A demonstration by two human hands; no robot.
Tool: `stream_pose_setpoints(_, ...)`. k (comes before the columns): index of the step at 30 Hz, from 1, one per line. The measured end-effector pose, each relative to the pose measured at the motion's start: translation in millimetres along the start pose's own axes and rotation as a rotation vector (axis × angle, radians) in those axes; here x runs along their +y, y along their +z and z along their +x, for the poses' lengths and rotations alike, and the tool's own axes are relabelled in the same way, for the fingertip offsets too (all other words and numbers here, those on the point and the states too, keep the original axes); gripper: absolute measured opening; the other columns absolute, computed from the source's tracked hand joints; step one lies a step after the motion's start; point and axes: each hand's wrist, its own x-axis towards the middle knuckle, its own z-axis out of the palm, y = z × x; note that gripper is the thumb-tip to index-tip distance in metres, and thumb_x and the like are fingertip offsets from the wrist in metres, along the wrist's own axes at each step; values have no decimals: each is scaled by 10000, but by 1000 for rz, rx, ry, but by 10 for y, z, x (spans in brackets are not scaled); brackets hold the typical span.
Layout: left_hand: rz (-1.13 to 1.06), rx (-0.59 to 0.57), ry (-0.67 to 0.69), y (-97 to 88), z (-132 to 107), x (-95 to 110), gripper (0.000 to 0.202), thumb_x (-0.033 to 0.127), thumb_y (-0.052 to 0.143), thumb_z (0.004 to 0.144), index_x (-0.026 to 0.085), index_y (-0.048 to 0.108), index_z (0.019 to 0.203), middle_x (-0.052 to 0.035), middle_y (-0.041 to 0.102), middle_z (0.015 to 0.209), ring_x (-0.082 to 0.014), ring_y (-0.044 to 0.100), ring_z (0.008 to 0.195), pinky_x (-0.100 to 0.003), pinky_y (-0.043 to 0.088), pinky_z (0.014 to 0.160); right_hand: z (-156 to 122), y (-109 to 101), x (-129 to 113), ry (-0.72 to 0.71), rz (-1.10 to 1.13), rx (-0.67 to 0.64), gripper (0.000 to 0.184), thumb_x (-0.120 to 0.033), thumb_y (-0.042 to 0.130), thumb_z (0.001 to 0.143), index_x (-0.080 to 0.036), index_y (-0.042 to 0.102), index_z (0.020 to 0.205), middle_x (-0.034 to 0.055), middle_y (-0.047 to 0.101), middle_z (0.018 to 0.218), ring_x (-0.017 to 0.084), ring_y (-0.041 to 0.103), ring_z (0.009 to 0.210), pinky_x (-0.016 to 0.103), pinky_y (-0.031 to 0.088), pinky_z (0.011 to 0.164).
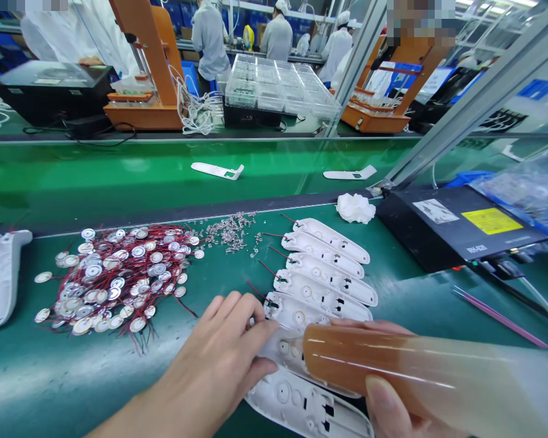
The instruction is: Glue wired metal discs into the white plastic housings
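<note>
My right hand [388,407] is wrapped round a large glue dispensing syringe [360,359], amber at its front and pale further back. Its tip points left over a white plastic shell [285,347] in the row. The left end of that shell is pinched between the thumb and fingers of my left hand [228,347]. Nearest to me lies another white shell [301,398] with a round recess. Several more shells [305,286] lie side by side beyond, with red wires at their left ends. A pile of piezo discs with red wires [119,274] is left of my hands.
Small clear parts [232,231] are scattered behind the disc pile. A crumpled white tissue [356,208] sits near a black controller box [461,222]. Pink tubes [502,316] lie at right. On the green belt [164,170] rest two white pieces. People work beyond.
</note>
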Motion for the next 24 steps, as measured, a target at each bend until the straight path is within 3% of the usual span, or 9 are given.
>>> stream_pose_setpoints(4,-9,6,1,4,-2,0,361,76,665,739,223,539,1044,-15,511,905,-177,436,767,-307,326,641,37,73,-76,-64,-70,-6,317,-374,540,798,-220,516,1074,77,625,797,248,639,695,358,557,483)
stream_pose_setpoints(10,-21,17,5,1,-5,10,384,60,663,736,224,529,1057,-16,508,908,-184,437,778,-311,322,648,-46,-55,26,31,-11,-88,392,-368,530,804,-219,476,1162,109,619,910,262,632,780,382,567,551)
stream_pose_setpoints(20,-23,20,4,4,-7,10,367,59,662,745,216,524,1048,-16,499,903,-184,433,767,-313,323,643,-28,-137,64,53,-24,7,377,-378,592,752,-220,513,1084,117,617,932,273,629,744,410,563,540)
stream_pose_setpoints(24,-20,-2,7,-3,-13,12,370,68,649,763,216,515,1074,-18,497,908,-185,429,773,-315,322,644,11,-87,-3,-3,-79,-33,357,-372,570,774,-216,498,1087,100,640,886,255,643,712,399,574,575)
